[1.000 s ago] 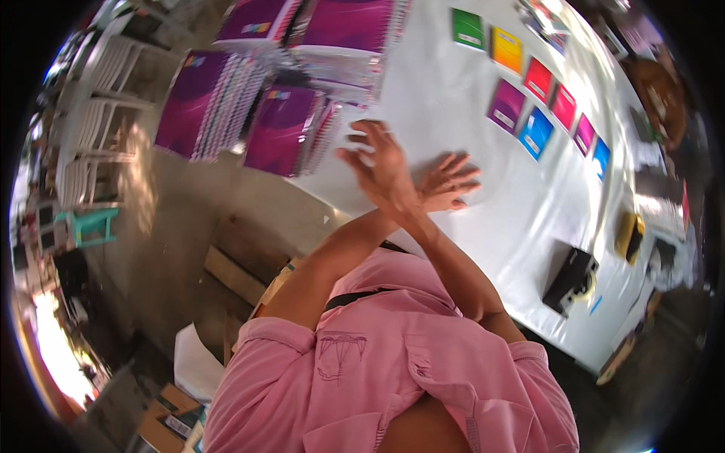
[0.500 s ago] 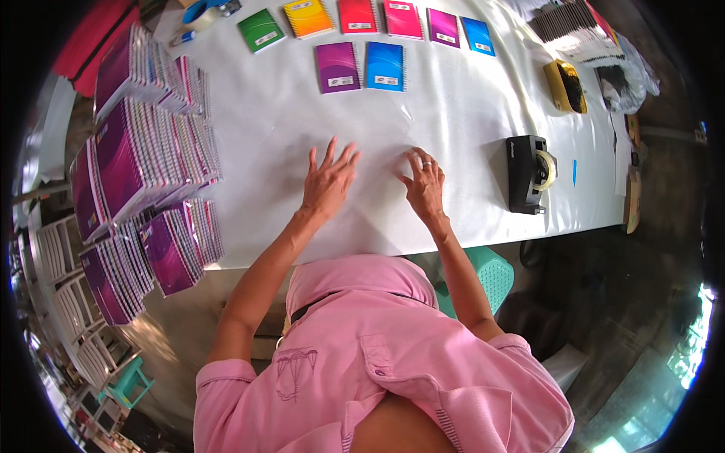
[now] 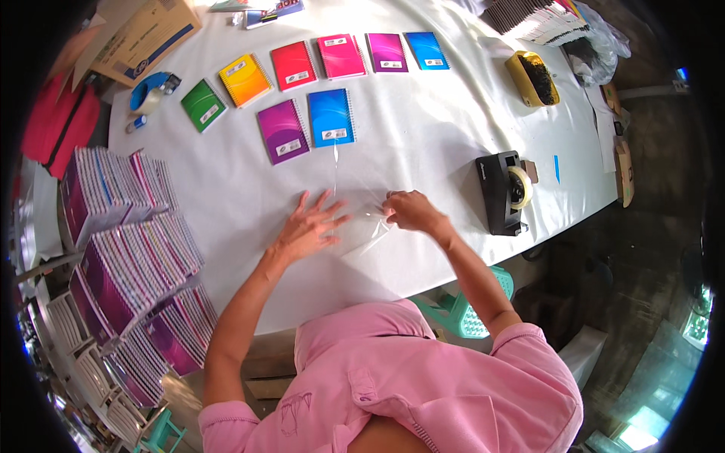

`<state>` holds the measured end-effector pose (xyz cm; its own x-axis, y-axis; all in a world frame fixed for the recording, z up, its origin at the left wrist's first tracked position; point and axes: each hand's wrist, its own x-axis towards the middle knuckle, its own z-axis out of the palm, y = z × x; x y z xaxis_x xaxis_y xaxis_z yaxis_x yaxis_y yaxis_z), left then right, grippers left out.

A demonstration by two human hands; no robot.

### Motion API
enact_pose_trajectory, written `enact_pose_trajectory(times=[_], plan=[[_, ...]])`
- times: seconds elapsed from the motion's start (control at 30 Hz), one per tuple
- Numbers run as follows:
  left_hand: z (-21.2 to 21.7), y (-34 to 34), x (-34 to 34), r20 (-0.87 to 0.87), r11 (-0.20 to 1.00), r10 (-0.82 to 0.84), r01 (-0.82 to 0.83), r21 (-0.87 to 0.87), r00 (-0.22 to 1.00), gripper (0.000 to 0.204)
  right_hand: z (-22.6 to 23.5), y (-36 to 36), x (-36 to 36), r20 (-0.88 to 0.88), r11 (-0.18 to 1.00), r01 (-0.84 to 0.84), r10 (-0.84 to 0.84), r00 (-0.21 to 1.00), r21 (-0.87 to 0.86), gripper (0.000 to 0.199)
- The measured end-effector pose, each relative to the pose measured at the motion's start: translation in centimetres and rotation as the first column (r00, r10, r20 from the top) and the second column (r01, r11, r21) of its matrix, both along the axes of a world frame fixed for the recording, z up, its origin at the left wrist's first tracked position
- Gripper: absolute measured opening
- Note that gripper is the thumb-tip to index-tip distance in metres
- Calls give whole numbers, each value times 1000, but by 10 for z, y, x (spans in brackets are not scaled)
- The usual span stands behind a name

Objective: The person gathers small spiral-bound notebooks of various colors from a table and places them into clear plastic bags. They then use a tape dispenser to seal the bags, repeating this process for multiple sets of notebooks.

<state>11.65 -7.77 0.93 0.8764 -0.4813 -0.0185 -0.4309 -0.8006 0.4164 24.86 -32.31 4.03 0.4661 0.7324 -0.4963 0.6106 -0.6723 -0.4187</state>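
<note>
A clear plastic sheet or bag (image 3: pixel 371 235) lies on the white table, its glossy creases catching the light. My right hand (image 3: pixel 413 211) pinches its edge between bent fingers. On the other side, my left hand (image 3: pixel 306 230) rests with fingers spread, palm down, at the plastic. Just beyond the hands lie a purple spiral notebook (image 3: pixel 284 132) and a blue spiral notebook (image 3: pixel 331 118), side by side. Behind them runs a row of spiral notebooks: green (image 3: pixel 203 106), yellow-orange (image 3: pixel 245 79), red (image 3: pixel 294 66), pink (image 3: pixel 342 57), another purple and another blue.
Tall stacks of purple notebooks (image 3: pixel 140 264) fill the left edge of the table. A black tape dispenser (image 3: pixel 498 192) stands to the right, with a yellow container (image 3: pixel 533 78) behind it. At the far left sit a cardboard box (image 3: pixel 147 41) and a blue tape roll (image 3: pixel 147 92).
My right hand has closed on the clear plastic, which now shows lifted creases. My left hand stays spread. The view has shifted, bringing the cardboard box into sight.
</note>
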Motion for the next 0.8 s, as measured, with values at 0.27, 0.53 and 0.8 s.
enact_pose_trajectory(times=[0.27, 0.53, 0.8], plan=[[8, -29, 5, -11, 994, 92, -92, -62, 996, 55, -23, 64, 247, 437, 704, 607, -707, 556, 367, 42], [7, -37, 10, -50, 999, 8, -5, 52, 999, 57, -80, 52, 314, 10, 288, 564, -896, 443, 774, 50], [1, -72, -21, 14, 962, 273, -273, -24, 962, 65, 70, 78, 146, -403, 311, 469, -255, 879, 826, 18]])
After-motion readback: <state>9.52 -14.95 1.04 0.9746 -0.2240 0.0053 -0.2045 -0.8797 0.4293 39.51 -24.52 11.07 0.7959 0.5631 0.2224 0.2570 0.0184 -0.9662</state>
